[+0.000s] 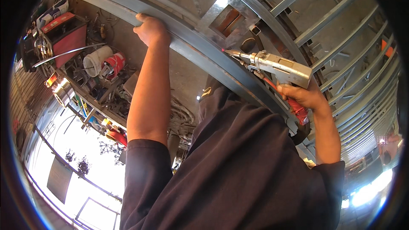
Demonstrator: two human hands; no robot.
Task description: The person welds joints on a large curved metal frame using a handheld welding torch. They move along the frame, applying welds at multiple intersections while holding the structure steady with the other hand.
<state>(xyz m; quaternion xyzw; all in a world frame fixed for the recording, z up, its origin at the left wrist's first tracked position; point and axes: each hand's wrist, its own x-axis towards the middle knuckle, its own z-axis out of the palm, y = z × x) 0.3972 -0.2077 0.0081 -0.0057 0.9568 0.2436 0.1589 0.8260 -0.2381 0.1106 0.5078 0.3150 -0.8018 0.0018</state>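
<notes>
A long grey steel beam (pixel 186 37) crosses in front of me from the upper left down toward my right. My left hand (pixel 152 30) is closed over its near edge, with the thumb on the side and the other fingers partly hidden. In my right hand (pixel 304 96) is a silver handheld welding gun (pixel 281 68), gripped by its red-wrapped handle. The gun's narrow nozzle (pixel 234 53) points left at the beam, and a small red light spot shows on the metal at its tip. I cannot tell whether the tip touches.
A frame of curved and straight metal bars (pixel 330 20) spreads out at the right. To the left are a red-sided box (pixel 70 44), a white bucket (pixel 94 61), a red bucket (pixel 114 64) and cluttered scrap. Concrete floor (pixel 186 74) shows under the beam.
</notes>
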